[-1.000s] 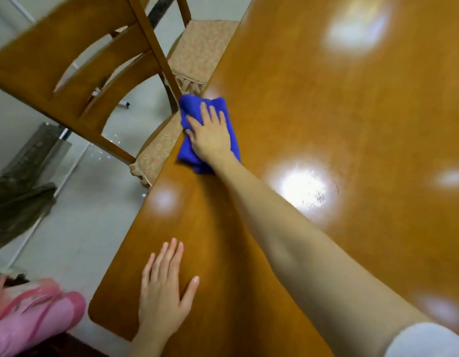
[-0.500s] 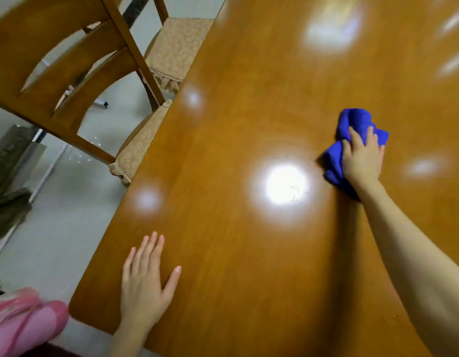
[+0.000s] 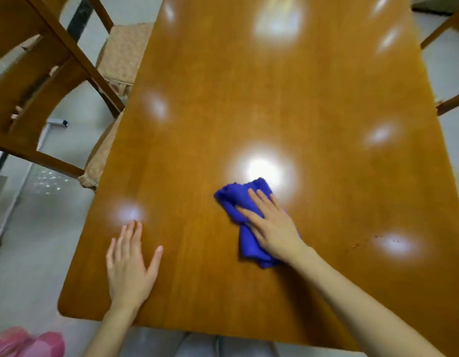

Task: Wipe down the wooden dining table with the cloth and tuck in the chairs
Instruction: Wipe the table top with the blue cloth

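The glossy wooden dining table (image 3: 249,99) fills most of the view. A crumpled blue cloth (image 3: 236,202) lies on it near the middle, and my right hand (image 3: 272,228) presses flat on top of it with fingers spread. My left hand (image 3: 128,269) rests flat and open on the table near its front left corner. A wooden chair (image 3: 38,73) with a beige cushioned seat (image 3: 99,161) stands at the table's left side, its seat partly under the table edge. A second cushioned seat (image 3: 123,52) lies farther back on the left.
Small reddish specks (image 3: 362,243) dot the table at the right front. Part of another chair's frame (image 3: 450,101) shows at the right edge. A pink object (image 3: 30,343) sits at the lower left over the grey tiled floor (image 3: 30,240).
My right hand has swept the cloth from the table's left edge across to the right, then back toward the centre and nearer to me. My left hand has stayed flat.
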